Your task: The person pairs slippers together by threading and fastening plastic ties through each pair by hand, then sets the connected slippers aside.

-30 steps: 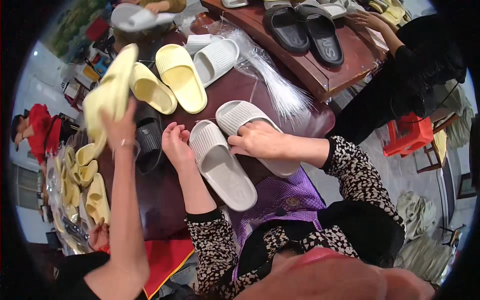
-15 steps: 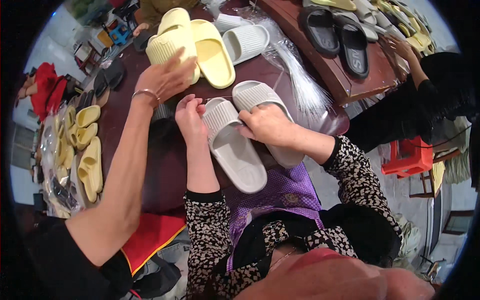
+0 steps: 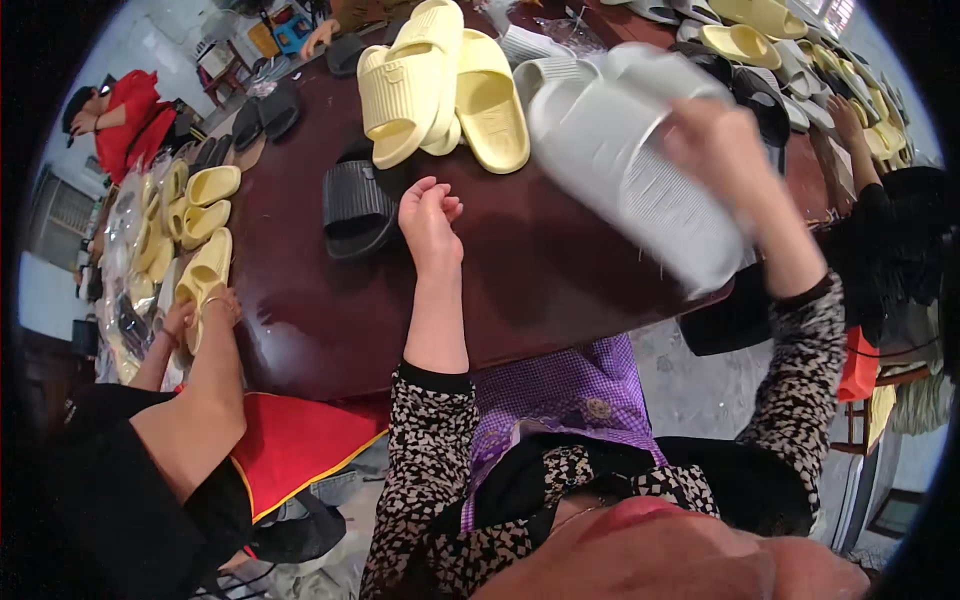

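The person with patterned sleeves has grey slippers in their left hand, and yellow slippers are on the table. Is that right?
Not quite: the head view shows the grey slippers in the right hand, not the left hand. Yellow slippers are on the table.

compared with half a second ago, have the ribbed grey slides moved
Yes: against the dark red table, the ribbed grey slides in the right hand have gone rightward, away from its near edge.
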